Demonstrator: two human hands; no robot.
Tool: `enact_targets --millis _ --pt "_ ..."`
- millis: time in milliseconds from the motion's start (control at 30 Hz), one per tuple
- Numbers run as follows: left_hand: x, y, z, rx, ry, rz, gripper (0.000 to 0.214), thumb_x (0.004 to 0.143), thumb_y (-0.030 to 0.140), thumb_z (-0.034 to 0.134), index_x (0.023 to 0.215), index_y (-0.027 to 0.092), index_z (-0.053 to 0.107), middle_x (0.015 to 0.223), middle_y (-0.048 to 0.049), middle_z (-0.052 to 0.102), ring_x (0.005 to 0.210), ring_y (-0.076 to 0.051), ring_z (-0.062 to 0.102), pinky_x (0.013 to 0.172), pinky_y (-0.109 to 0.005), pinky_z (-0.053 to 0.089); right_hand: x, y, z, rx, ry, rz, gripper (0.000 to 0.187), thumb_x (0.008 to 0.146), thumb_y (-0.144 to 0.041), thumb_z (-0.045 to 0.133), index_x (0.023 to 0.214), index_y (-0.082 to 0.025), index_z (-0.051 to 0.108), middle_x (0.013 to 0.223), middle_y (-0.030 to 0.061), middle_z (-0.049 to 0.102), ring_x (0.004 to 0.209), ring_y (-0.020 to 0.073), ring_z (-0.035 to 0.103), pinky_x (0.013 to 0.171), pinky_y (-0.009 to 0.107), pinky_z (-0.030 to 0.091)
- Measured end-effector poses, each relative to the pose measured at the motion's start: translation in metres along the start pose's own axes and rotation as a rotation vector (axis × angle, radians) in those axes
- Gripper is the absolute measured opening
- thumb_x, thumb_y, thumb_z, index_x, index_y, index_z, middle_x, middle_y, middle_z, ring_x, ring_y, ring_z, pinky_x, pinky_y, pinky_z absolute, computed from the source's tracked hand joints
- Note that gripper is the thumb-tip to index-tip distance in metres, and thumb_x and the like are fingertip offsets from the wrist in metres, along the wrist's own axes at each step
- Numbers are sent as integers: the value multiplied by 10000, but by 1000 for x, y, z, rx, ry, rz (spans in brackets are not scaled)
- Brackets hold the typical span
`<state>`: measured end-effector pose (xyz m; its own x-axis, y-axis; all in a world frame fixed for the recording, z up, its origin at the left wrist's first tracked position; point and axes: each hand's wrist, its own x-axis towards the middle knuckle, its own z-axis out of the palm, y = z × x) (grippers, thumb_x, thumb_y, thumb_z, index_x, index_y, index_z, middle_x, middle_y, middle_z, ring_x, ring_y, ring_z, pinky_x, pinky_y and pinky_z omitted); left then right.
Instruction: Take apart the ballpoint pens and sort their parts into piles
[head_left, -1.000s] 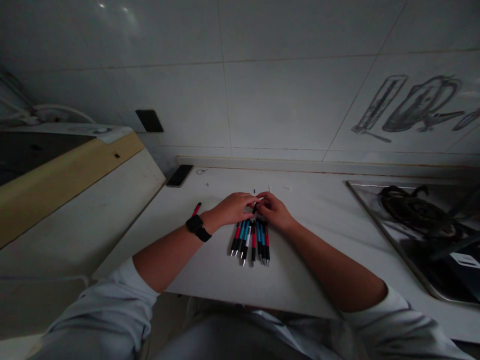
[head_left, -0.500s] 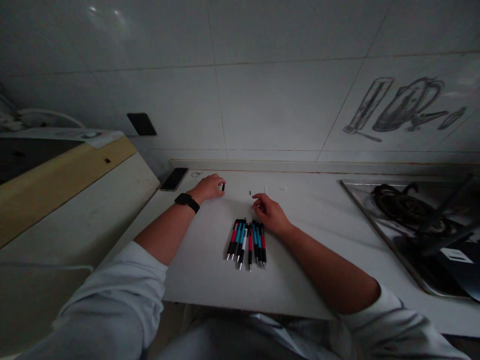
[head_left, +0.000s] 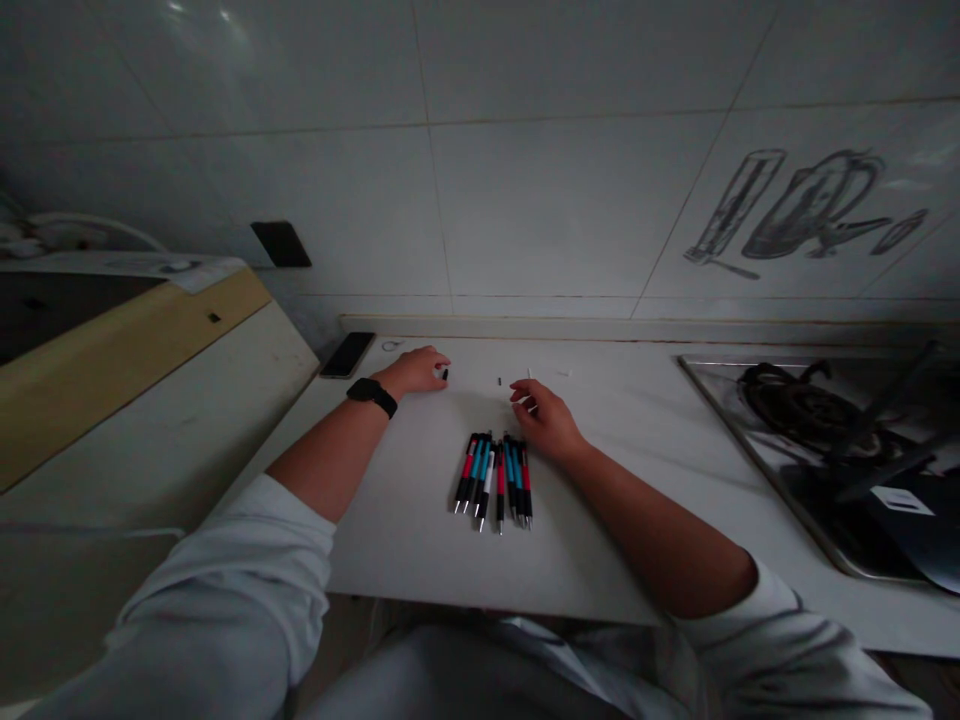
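Observation:
My left hand [head_left: 421, 371], with a black watch [head_left: 373, 396] on its wrist, pinches a small black cylindrical piece [head_left: 445, 375] between thumb and forefinger, low over the white counter. My right hand [head_left: 546, 415] hovers just beyond a cluster of retractable pens [head_left: 493, 482], fingers loosely bent and apart, with nothing visible in them. The pens are red, blue and white with black grips, laid side by side with their tips towards me. Between my hands lies a tiny dark piece [head_left: 499, 381]. A thin white stick [head_left: 529, 373] lies behind my right hand.
A phone [head_left: 348, 355] and a clear ring-shaped item [head_left: 391, 346] lie at the counter's back left. A small clear piece [head_left: 564, 373] is at the back. A gas stove [head_left: 810, 420] stands on the right, a pale cabinet [head_left: 150, 420] on the left, and a tiled wall [head_left: 540, 210] behind.
My right hand has drawn slightly to the right, away from the tiny dark piece, and its fingers have spread a little. My left hand still holds the small black piece.

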<state>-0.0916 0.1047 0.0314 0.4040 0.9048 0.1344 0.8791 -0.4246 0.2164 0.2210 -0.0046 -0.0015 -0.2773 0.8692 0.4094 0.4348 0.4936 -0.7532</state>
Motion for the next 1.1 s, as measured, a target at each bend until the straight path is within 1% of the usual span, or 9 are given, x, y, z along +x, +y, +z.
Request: enact_targets --millis 67,200,300,433,533,633,800,900,1100 --pt "-3 8 -8 20 -5 8 426 727 214 709 1150 194 759 1059 -79 713 939 -226 651 845 -309 500 2 -3 -7 -35 19 25 291 916 -235 542 1194 -203 623 1026 67 702 822 156 645 741 279 517" --pt "-16 45 -20 -86 136 90 456 757 73 587 1177 179 733 1085 -76 708 908 -199 640 859 -316 513 7 -16 -29 -216 -61 118 216 932 -252 558 1108 -196 670 838 27 699 728 153 615 730 275 461" --pt "-35 84 -18 -247 253 112 431 786 51 552 1159 186 721 1022 -58 703 865 -181 636 830 -312 523 8 -27 -43 -332 -231 211 185 945 -296 598 1078 -202 685 862 35 726 733 154 628 708 267 433" --pt "-62 119 4 -420 346 128 322 860 86 543 1114 189 713 1016 -52 703 816 -159 626 783 -296 529 1 -37 -45 -401 -504 289 224 947 -348 630 1099 -193 685 920 62 755 771 170 659 715 272 440" --pt "-73 123 22 -428 365 134 265 844 59 548 1000 186 719 974 -48 693 832 -163 624 799 -302 526 -6 -40 -41 -428 -616 261 308 914 -326 668 1184 -179 661 951 72 764 830 193 675 753 288 449" --pt "-76 116 32 -443 307 142 260 858 60 544 989 191 726 957 -43 688 815 -158 624 778 -294 524 -10 -41 -38 -467 -622 250 337 886 -230 653 1219 -181 646 960 72 768 838 201 681 751 294 449" --pt "-76 112 32 -493 295 183 244 891 85 545 1012 199 724 986 -44 689 816 -152 628 772 -291 524 -18 -51 -36 -643 -536 243 215 958 -244 545 1135 -192 655 945 113 764 838 239 698 705 313 436" --pt "-77 114 33 -501 288 180 243 887 79 553 1005 204 724 976 -42 692 813 -155 632 770 -298 528 -23 -62 -34 -739 -561 270 192 984 -291 531 1092 -183 648 969 161 758 841 267 711 698 328 450" --pt "-77 115 33 -492 271 177 240 887 69 563 1003 200 727 990 -46 704 850 -167 648 814 -316 535 -26 -76 -26 -920 -568 334 239 988 -215 478 1151 -139 635 1079 221 732 942 328 732 749 383 500"
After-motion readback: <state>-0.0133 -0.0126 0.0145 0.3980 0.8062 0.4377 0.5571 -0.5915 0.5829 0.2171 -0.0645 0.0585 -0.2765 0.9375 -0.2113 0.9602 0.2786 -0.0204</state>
